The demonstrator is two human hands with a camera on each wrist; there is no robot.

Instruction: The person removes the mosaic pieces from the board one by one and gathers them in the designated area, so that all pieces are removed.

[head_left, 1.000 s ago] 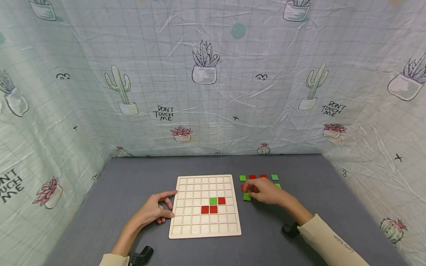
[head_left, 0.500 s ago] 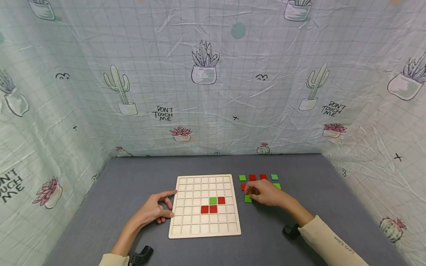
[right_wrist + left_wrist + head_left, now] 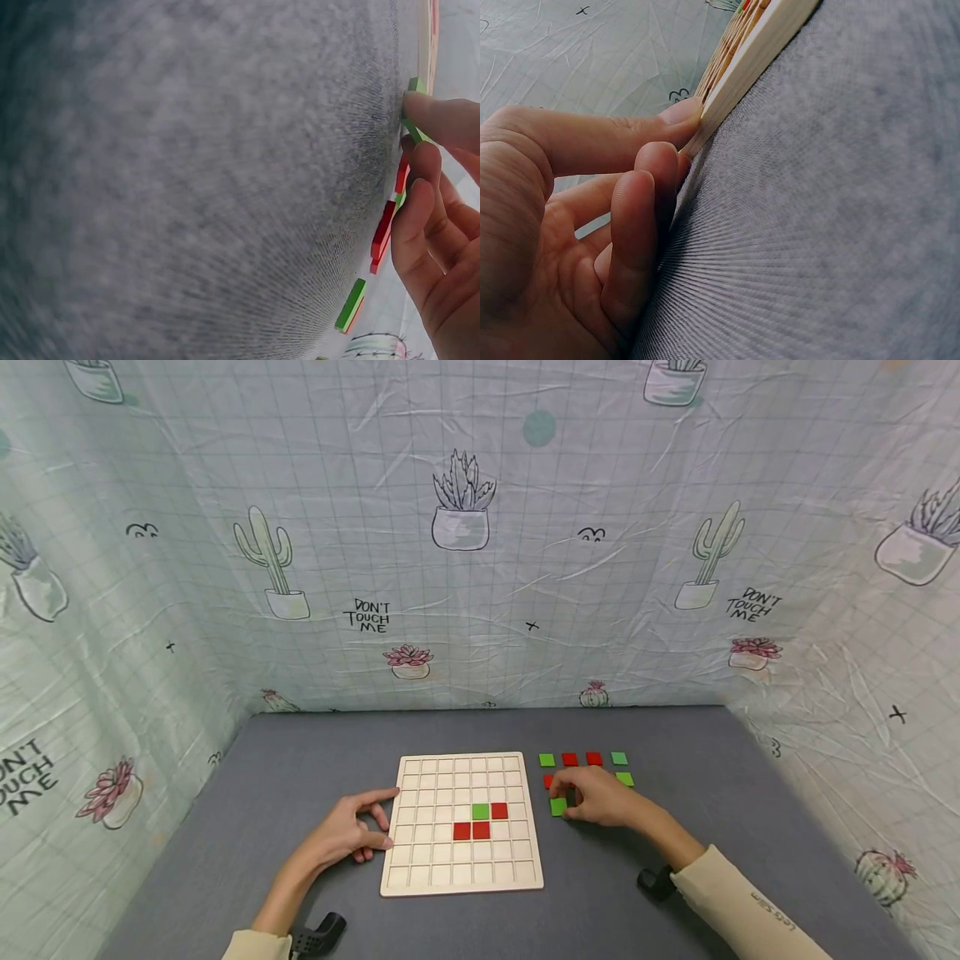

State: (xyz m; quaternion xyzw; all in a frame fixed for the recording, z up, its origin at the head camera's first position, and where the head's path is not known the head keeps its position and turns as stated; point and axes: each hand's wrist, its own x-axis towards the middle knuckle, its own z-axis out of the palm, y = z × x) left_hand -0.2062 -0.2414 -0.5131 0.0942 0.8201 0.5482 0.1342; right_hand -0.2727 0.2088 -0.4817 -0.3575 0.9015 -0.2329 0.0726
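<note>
In the head view, a light wooden grid board [image 3: 427, 877] lies flat on the table. Set into its squares are a green tile [image 3: 480, 812] and several red tiles [image 3: 499, 811]. My left hand [image 3: 347, 831] touches the board's left edge with extended thumb and index finger; in the left wrist view, the thumb [image 3: 679, 112] presses the wooden side. To the right of the board, my right hand [image 3: 600, 795] pinches a green square tile [image 3: 558, 807] between thumb and index finger, low over the table. The right wrist view shows that green tile [image 3: 415, 87] at the thumb tip.
Loose tiles lie beyond and around the right hand: green [image 3: 547, 760], red [image 3: 570, 759], red [image 3: 594, 758], darker green [image 3: 618, 758], and green [image 3: 625, 779]. Another red tile [image 3: 548, 782] is partly covered by the fingers. A printed cloth [image 3: 480, 635] hangs behind the grey table [image 3: 315, 743].
The green tile at my right fingertips has shifted slightly right and nearer, and the right hand's fingers have moved a little with it. The left hand and the board have stayed put.
</note>
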